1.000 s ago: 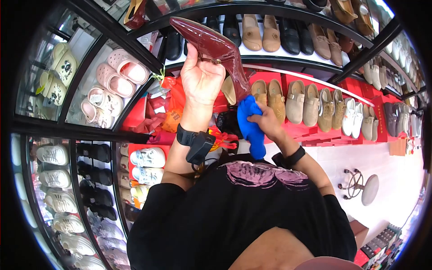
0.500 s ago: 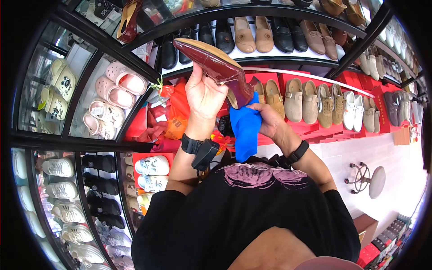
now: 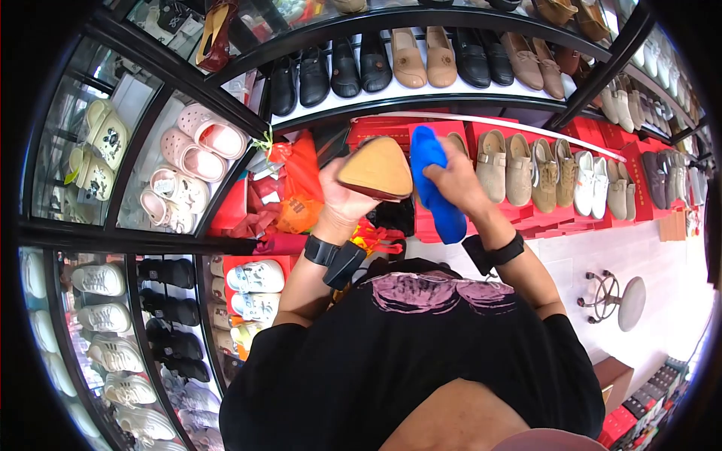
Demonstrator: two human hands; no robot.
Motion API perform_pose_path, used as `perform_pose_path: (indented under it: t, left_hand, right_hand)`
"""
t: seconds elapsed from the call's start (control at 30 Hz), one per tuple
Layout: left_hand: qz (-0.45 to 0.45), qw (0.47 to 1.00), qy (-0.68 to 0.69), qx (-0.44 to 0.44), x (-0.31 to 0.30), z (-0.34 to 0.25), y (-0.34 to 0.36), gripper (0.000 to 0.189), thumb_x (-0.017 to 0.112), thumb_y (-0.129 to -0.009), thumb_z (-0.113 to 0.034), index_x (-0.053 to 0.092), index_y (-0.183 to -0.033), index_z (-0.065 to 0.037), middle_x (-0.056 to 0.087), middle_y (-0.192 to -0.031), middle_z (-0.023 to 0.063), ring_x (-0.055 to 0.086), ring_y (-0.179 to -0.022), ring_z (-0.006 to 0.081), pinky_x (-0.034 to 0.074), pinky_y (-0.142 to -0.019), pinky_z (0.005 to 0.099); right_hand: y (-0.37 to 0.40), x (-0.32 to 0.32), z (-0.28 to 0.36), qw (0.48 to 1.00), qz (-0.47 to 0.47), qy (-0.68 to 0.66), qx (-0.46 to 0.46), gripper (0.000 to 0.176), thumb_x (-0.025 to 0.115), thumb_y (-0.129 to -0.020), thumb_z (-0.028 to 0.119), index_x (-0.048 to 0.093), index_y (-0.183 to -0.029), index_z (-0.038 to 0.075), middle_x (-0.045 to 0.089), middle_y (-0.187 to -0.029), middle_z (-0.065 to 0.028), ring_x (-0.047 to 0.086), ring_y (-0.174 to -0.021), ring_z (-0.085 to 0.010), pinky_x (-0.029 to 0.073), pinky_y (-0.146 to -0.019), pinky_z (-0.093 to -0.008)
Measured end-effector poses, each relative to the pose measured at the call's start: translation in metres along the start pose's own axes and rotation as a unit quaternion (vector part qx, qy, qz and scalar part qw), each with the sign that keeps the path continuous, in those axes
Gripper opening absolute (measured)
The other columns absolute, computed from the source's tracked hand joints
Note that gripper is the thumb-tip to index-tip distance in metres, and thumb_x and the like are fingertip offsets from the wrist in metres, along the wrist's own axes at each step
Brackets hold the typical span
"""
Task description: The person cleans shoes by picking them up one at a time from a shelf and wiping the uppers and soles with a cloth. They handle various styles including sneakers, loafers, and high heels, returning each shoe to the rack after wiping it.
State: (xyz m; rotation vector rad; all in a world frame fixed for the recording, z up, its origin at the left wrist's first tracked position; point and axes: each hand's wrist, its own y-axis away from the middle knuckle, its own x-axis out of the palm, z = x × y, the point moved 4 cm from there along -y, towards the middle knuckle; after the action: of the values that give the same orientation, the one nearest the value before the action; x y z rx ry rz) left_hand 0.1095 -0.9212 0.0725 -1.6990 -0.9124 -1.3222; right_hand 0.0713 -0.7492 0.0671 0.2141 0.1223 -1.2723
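Observation:
My left hand [image 3: 344, 197] is closed around a dark red high-heeled shoe [image 3: 376, 171]. Its tan sole faces me, so most of the glossy upper is hidden. In my right hand [image 3: 456, 180] a bright blue cloth [image 3: 444, 218] is bunched up, one end sticking out above the fingers and the rest hanging below. The cloth is just right of the shoe, with a small gap between them. Both hands are held in front of my chest, before the shoe shelves.
Ahead, a shelf [image 3: 331, 114] bears black and tan shoes. Below it, beige and white shoes stand on red boxes [image 3: 519, 214]. Glass-fronted shelves with clogs [image 3: 201, 139] and sneakers [image 3: 101, 279] line the left. A round wheeled stool [image 3: 631, 304] lies on the floor at right.
The shoe has turned from a side view to sole towards me and come lower. The blue cloth has left the shoe's heel end and moved up and right with my right hand.

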Motion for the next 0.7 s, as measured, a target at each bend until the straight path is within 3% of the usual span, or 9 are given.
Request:
perform_pose_path:
  t: [0.13,0.17,0.27,0.3,0.33,0.4,0.47,0.57,0.7]
  left_hand:
    - [-0.042,0.998,-0.041,-0.009,-0.019,0.002,-0.001,0.05,0.052,-0.083,-0.029,0.047,-0.123,0.001,0.055,-0.12,0.0183,0.051,-0.112,0.0339,0.039,-0.096,0.0505]
    - [-0.028,0.999,-0.041,-0.01,-0.019,0.001,-0.001,0.046,0.05,-0.085,-0.025,0.047,-0.122,0.002,0.056,-0.118,0.0179,0.053,-0.111,0.033,0.039,-0.096,0.0485]
    - [-0.045,0.998,-0.05,0.014,-0.02,-0.002,-0.004,0.041,0.049,-0.087,-0.021,0.048,-0.121,0.001,0.056,-0.118,0.0167,0.053,-0.111,0.0313,0.039,-0.097,0.0468]
    - [-0.115,0.989,-0.089,0.037,-0.027,-0.004,-0.004,0.039,0.049,-0.087,-0.019,0.048,-0.12,0.0,0.056,-0.119,0.015,0.053,-0.111,0.0288,0.039,-0.098,0.0449]
    - [-0.116,0.989,-0.088,0.037,-0.028,-0.003,-0.004,0.039,0.049,-0.087,-0.019,0.048,-0.12,0.0,0.056,-0.119,0.015,0.053,-0.111,0.0288,0.039,-0.098,0.0449]
    - [-0.095,0.99,-0.096,0.051,-0.022,-0.004,-0.007,0.038,0.05,-0.087,-0.017,0.048,-0.121,0.0,0.056,-0.119,0.0137,0.054,-0.11,0.0269,0.04,-0.097,0.0439]
    - [-0.106,0.988,-0.1,0.049,-0.016,-0.003,-0.006,0.037,0.051,-0.087,-0.018,0.047,-0.12,-0.001,0.057,-0.118,0.0129,0.055,-0.109,0.0259,0.04,-0.096,0.0429]
    - [-0.14,0.98,-0.127,0.057,-0.016,-0.006,-0.005,0.034,0.05,-0.089,-0.019,0.05,-0.119,-0.003,0.057,-0.118,0.0126,0.056,-0.106,0.0251,0.042,-0.095,0.0412]
    - [-0.153,0.977,-0.119,0.094,-0.016,-0.022,-0.01,0.029,0.051,-0.09,-0.023,0.055,-0.114,-0.007,0.06,-0.113,0.0112,0.056,-0.105,0.0245,0.042,-0.094,0.0412]
  right_hand:
    - [-0.003,0.023,0.002,0.996,0.057,-0.006,-0.071,0.046,0.051,-0.078,0.004,0.046,-0.123,0.001,0.061,-0.098,-0.0175,0.062,-0.086,-0.0241,0.05,-0.072,-0.0346]
    - [0.0,0.023,0.002,0.994,0.075,-0.076,-0.002,0.044,0.051,-0.077,0.002,0.047,-0.121,0.001,0.059,-0.101,-0.0189,0.061,-0.089,-0.0267,0.049,-0.076,-0.0358]
    - [0.015,0.012,0.043,0.992,0.079,-0.1,-0.019,0.045,0.051,-0.075,0.001,0.048,-0.12,0.002,0.057,-0.102,-0.0191,0.059,-0.091,-0.0296,0.047,-0.081,-0.0374]
    - [0.016,0.012,0.056,0.984,0.044,-0.009,-0.173,0.047,0.053,-0.073,0.0,0.049,-0.119,0.003,0.053,-0.106,-0.0184,0.057,-0.093,-0.0317,0.047,-0.081,-0.0404]
    - [0.018,0.013,0.06,0.984,0.044,-0.01,-0.172,0.047,0.053,-0.073,0.0,0.049,-0.119,0.003,0.053,-0.106,-0.0184,0.057,-0.093,-0.0317,0.047,-0.081,-0.0404]
    - [0.033,0.013,0.088,0.933,-0.035,0.192,-0.301,0.05,0.055,-0.071,0.0,0.049,-0.12,0.006,0.05,-0.114,-0.0185,0.054,-0.097,-0.0348,0.046,-0.081,-0.0434]
    - [0.04,0.019,0.095,0.93,-0.039,0.231,-0.283,0.053,0.059,-0.069,0.0,0.05,-0.12,0.008,0.047,-0.119,-0.0179,0.053,-0.097,-0.0367,0.046,-0.08,-0.0442]
    - [0.049,0.023,0.102,0.871,-0.11,0.296,-0.376,0.057,0.066,-0.063,0.004,0.053,-0.118,0.014,0.047,-0.12,-0.0169,0.054,-0.096,-0.0347,0.047,-0.078,-0.0427]
    - [0.052,0.036,0.07,0.822,-0.091,0.281,-0.487,0.057,0.066,-0.059,0.003,0.057,-0.114,0.017,0.049,-0.12,-0.0161,0.054,-0.096,-0.0329,0.046,-0.078,-0.04]
